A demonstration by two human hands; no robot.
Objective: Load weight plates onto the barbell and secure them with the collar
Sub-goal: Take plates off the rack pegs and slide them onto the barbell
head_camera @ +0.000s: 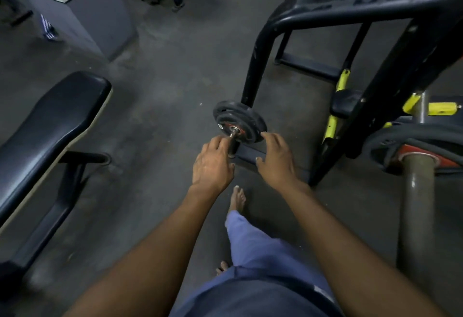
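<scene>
Nearest to me are my own legs in light blue trousers (260, 249), with one bare foot (237, 200) stepped forward on the dark grey rubber gym floor (162, 96). Over on the near right there's a thick dull-grey steel post (414, 214) with a black rubber plate with a red centre ring (411, 151) sitting around it.

Both my arms are stretched out ahead. My left hand (213, 163) is palm down, fingers loosely together and a bit curled, fingertips right at the shiny end of the short steel bar (234, 133). Honestly can't tell if they're actually pinching the bar or just touching it, because the tips are hidden behind my knuckles. My right hand (276, 160) is spread, thumb out to the side, fingertips just at the lower right edge of the small black round weight plates with a red hub (238, 121), not wrapped around anything.

Those plates are stacked on the bar, low down beside the foot of the black tubular steel rack frame (258, 63), right in the middle of the floor in front of me.

To the left sits a black padded bench (55, 126). On the right are yellow machine parts (339, 96). Far left, a grey pillar (95, 16).
</scene>
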